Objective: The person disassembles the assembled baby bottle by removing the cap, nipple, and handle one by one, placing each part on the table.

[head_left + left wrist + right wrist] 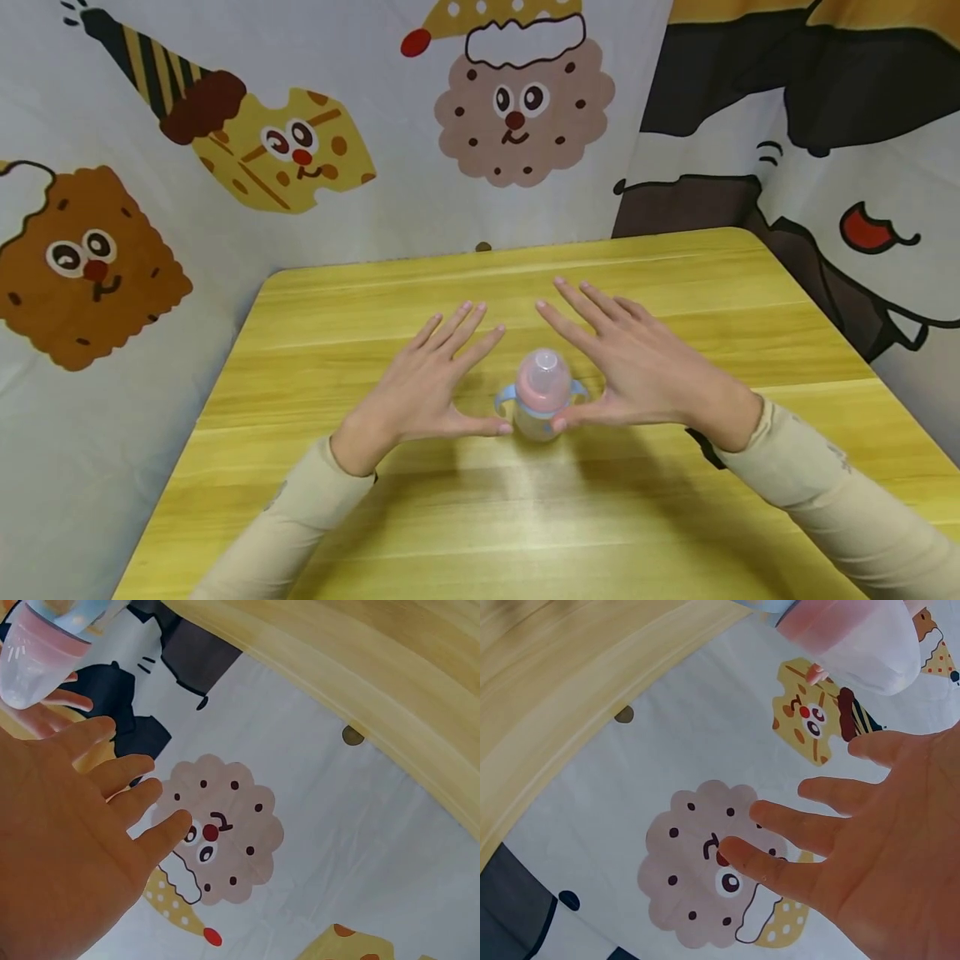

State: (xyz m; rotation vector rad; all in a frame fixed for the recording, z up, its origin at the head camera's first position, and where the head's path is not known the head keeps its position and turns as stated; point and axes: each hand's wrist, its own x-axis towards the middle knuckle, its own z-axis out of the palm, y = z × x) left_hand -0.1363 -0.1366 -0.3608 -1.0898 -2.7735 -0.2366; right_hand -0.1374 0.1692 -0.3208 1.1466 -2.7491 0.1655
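Observation:
A baby bottle [543, 392] with a pink collar, a clear domed cap and two blue side handles stands upright on the wooden table. To its left is my left hand [431, 383], fingers straight and spread, the thumb tip close to the bottle's lower side. My right hand [633, 362] is on the other side, also spread, its thumb overlapping the bottle's right lower side in the head view; whether it touches I cannot tell. Both wrist views catch the bottle's cap [30, 667] at the upper edge, beside the spread fingers. Neither hand grips anything.
The yellow wood-grain table [315, 333] has rounded far corners. Behind and beside it hangs a white cloth [405, 167] printed with cartoon biscuits, cheese and a black-and-white figure. Beige sleeves [810, 467] cover both forearms.

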